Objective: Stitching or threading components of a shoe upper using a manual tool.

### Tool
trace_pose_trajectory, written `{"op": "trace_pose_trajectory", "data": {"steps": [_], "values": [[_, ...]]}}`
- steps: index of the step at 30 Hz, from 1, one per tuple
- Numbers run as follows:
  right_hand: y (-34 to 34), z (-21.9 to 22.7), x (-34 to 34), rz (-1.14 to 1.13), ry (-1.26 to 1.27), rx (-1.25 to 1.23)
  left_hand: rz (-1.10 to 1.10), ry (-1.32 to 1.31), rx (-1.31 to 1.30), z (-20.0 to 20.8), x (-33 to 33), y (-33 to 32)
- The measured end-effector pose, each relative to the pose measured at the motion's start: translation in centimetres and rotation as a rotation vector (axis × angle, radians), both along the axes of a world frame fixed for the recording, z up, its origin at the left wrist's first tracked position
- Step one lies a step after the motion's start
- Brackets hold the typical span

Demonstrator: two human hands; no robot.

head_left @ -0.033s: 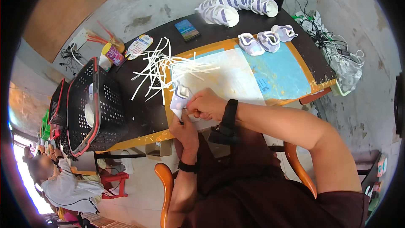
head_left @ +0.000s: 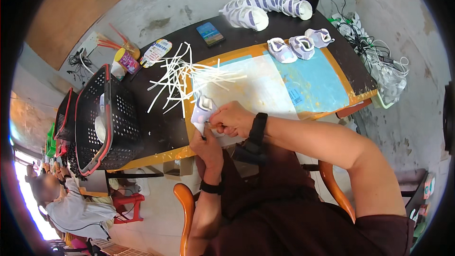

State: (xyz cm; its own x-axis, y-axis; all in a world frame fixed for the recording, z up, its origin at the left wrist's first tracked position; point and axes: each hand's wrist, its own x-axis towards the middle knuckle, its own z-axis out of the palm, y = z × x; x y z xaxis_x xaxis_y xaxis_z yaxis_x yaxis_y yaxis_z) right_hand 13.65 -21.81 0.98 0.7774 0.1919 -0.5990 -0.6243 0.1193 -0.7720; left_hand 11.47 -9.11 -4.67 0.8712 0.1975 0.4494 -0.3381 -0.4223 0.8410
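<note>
We sit at a dark worktable [head_left: 156,128] set against a rough grey concrete wall, with a pale plastic sheet [head_left: 256,90] and a light blue mat [head_left: 317,80] spread over its orange-edged middle. At the near edge of the table, just above our lap, we hold a small white and lilac baby shoe [head_left: 201,111]. Our left hand [head_left: 208,144] comes up from below with its fingers curled around the shoe's underside, and our right hand [head_left: 233,118], with a black watch at the wrist, closes on the shoe from the right side, fingertips pinched at its edge; whether they pinch anything else as well, we cannot tell.

Just beyond the shoe a loose heap of white strips [head_left: 182,78] fans out over the table and onto the plastic sheet. Left of it a black plastic basket [head_left: 111,128] with a red rim stands at the table's end. Farther back lie a phone [head_left: 211,33], a small yellow-topped jar [head_left: 125,59], three finished baby shoes [head_left: 298,46] on the blue mat's far edge and a curved row of more shoes [head_left: 265,9] near the wall. Another person [head_left: 71,206] sits low at the far left.
</note>
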Motion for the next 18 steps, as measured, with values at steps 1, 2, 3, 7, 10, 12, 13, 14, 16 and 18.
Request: {"op": "trace_pose_trajectory", "data": {"steps": [1, 2, 3, 7, 10, 12, 13, 14, 16, 18], "values": [[0.0, -0.6, -0.2, -0.001, 0.0, 0.0, 0.013, -0.007, 0.034, -0.1, 0.0, 0.0], [0.2, -1.6, -0.6, -0.016, -0.464, -0.233, 0.012, -0.008, 0.034, -0.1, 0.0, -0.1], [0.5, -1.4, -1.0, -0.03, -0.927, -0.463, -0.002, -0.004, 0.008, -0.2, 0.1, -0.1], [0.5, -0.7, -1.7, 0.337, -1.46, -1.12, -0.08, -0.038, -0.104, 0.1, 0.1, -0.4], [0.7, -0.8, -1.5, 0.173, -1.315, -0.998, -0.023, -0.009, -0.065, 0.7, -0.1, -0.7], [0.1, -0.4, 0.0, 0.106, -0.231, -0.177, -0.021, -0.009, -0.047, 0.2, -0.2, -0.3], [0.1, -0.4, -0.1, 0.105, -0.232, -0.177, -0.018, -0.012, -0.033, 0.0, -0.1, -0.2], [0.1, -0.5, -0.3, 0.073, -0.248, -0.166, -0.019, -0.012, -0.032, -0.1, 0.0, -0.3], [0.5, -0.9, -0.8, 0.044, -0.261, -0.153, -0.033, -0.059, -0.034, -0.3, 0.2, -0.3], [0.8, -1.1, -1.4, 0.242, -1.358, -1.04, -0.063, -0.018, -0.088, -0.3, 0.1, -0.1]]}}
